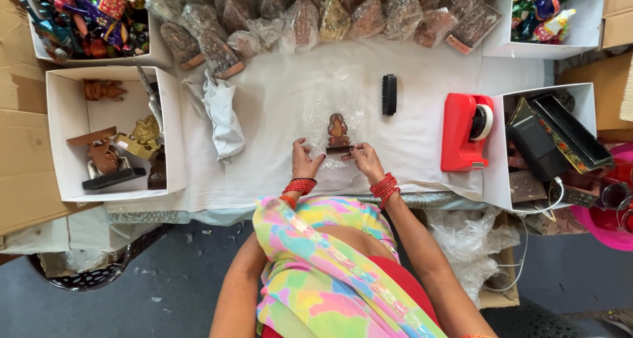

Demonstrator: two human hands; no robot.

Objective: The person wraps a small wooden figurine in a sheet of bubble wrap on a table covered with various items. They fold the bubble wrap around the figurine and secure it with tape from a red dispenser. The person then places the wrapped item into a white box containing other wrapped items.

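Resting on the white-covered surface (277, 101) at the centre of the frame, a small brown figurine (338, 131) is lying on a sheet of clear bubble wrap (323, 94). The left hand (304, 159) is pressing its spread fingers on the wrap's near edge, just left of the figurine's base. The right hand (364, 159) is pinching that dark base with its fingertips. A black brush (389, 94) and a red tape dispenser (465, 132) are lying to the right.
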